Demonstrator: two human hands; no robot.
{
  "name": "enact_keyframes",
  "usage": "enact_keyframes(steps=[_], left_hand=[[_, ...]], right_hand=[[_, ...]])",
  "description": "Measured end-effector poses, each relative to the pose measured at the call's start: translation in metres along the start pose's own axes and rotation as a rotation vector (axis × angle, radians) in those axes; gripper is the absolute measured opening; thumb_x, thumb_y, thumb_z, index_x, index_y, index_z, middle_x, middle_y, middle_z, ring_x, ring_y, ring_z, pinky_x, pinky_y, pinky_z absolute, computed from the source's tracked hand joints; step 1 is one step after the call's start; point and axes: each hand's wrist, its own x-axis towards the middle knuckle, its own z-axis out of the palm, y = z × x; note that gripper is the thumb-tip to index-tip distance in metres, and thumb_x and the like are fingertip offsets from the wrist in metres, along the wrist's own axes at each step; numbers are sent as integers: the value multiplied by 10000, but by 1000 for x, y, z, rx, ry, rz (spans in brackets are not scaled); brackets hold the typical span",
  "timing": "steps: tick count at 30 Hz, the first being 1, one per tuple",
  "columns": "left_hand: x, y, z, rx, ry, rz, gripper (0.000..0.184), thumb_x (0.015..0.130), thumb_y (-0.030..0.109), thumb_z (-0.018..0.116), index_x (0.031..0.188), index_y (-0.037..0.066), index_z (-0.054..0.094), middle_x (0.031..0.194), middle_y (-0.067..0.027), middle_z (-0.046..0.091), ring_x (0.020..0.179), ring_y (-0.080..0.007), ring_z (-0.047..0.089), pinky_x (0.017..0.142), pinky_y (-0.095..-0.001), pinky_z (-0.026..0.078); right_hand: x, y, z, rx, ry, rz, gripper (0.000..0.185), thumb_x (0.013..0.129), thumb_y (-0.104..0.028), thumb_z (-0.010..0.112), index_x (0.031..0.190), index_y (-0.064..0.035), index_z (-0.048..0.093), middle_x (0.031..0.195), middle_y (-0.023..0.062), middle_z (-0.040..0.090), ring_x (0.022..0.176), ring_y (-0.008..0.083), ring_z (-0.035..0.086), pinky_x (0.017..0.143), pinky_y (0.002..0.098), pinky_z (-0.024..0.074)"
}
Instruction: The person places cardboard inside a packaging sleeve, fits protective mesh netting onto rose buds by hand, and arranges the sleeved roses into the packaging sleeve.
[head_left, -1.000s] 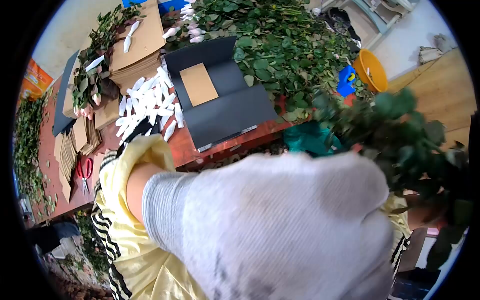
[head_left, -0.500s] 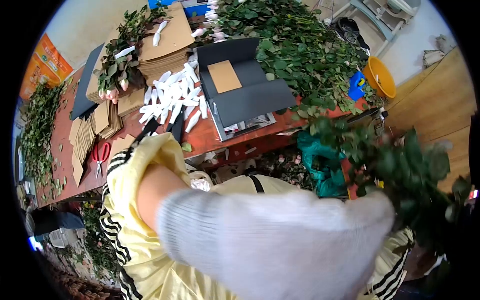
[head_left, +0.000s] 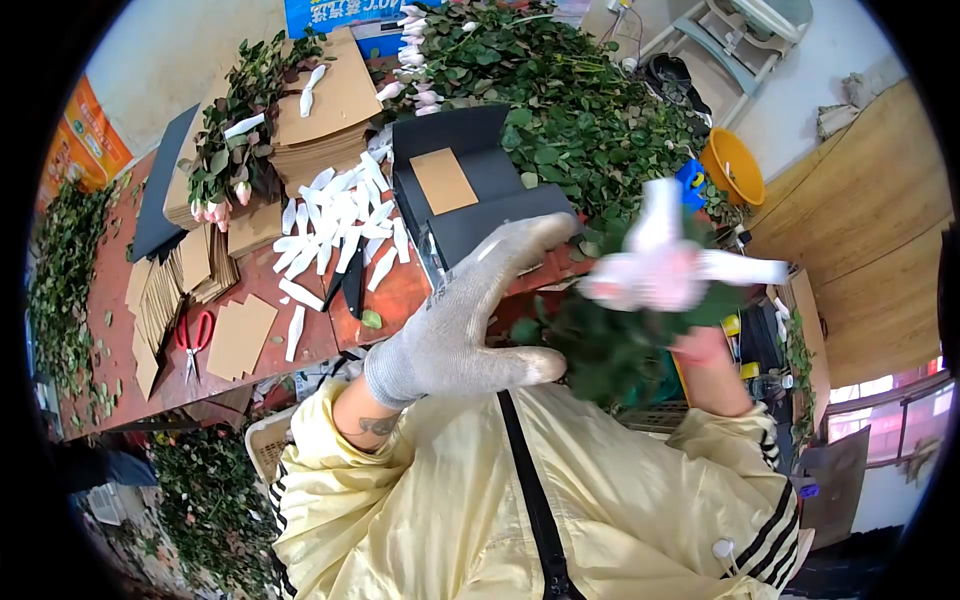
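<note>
My left hand (head_left: 455,335), in a pale grey glove, is raised over the table's front edge. Its thumb and fingers are spread apart and nothing is between them. Right of it, my right hand (head_left: 700,347) is mostly hidden behind a bunch of roses (head_left: 655,275), which it holds; only its lower part and the wrist show. The bunch is blurred, with pink blooms, white sleeves sticking out around them, and dark green leaves below. Behind my left fingertips lies an open black box (head_left: 470,220) with a brown card (head_left: 445,181) in it.
White sleeves (head_left: 335,215) are heaped on the red table (head_left: 385,305), beside stacked brown cardboard (head_left: 320,150). Red-handled scissors (head_left: 193,345) lie at the left. Leafy rose stems (head_left: 590,110) cover the back right, near a yellow bucket (head_left: 733,165).
My left hand has drawn back from the far right to the middle and opened. The rose bunch has come inward and turned, its blooms now showing. The view has shifted slightly.
</note>
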Motion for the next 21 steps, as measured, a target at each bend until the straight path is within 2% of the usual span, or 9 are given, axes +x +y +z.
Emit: enact_keyframes(steps=[1,3,7,10,11,15,16,19,21], left_hand=[[-7,-9,4,-110,79,-118,980,658,367,807,1387,-37,292,1383,-187,387,1276,-288,394,1062,-399,292],[-20,-17,4,-31,43,-215,982,666,341,788,1398,-46,260,1390,-209,345,1292,-296,368,1067,-389,299],[-38,-27,22,153,79,-198,895,635,298,816,1333,-36,365,1285,-203,474,1185,-347,481,996,-401,384],[-30,-21,32,380,207,-36,793,624,256,826,1269,-2,442,1097,-183,576,978,-370,580,858,-407,461],[-24,-17,33,430,208,-70,765,613,236,829,1242,7,459,1050,-176,583,939,-369,584,828,-409,464],[-24,-23,35,418,243,-98,765,594,228,834,1230,7,468,1026,-178,584,924,-366,583,809,-414,464],[-24,-24,35,483,255,-109,772,587,222,836,1231,7,468,1028,-181,585,927,-367,583,809,-414,465],[-23,-25,36,526,262,-147,778,577,209,838,1232,9,470,1027,-184,586,932,-369,583,809,-415,466],[-19,-23,38,524,256,-159,774,580,202,835,1234,9,469,1027,-185,588,935,-367,584,810,-414,467]], right_hand=[[4,17,3,116,-26,104,398,979,-201,414,1359,-84,422,1354,108,440,1198,200,459,1031,325,357],[5,53,9,378,-70,320,399,980,-201,414,1362,-87,421,1358,107,437,1203,198,456,1034,324,355],[0,90,33,843,-180,677,401,982,-201,414,1368,-92,418,1366,105,432,1212,196,452,1040,322,352],[11,54,82,733,-777,282,547,918,-232,548,1409,-99,349,1296,124,494,1186,213,483,1015,325,385],[14,64,73,588,-811,165,577,907,-222,570,1416,-94,329,1281,126,505,1181,214,489,1012,328,391],[12,104,43,195,-617,89,549,935,-173,527,1407,-58,272,1360,109,426,1218,206,454,1056,350,355],[13,124,41,342,-553,124,551,937,-154,519,1411,-62,253,1389,101,386,1231,208,439,1062,357,347],[19,129,41,-62,-573,-225,643,894,-97,585,1421,-75,217,1426,82,327,1277,196,385,1086,353,310],[19,127,40,153,-642,-157,701,872,-116,625,1427,-72,199,1424,83,328,1271,204,391,1088,347,303]])
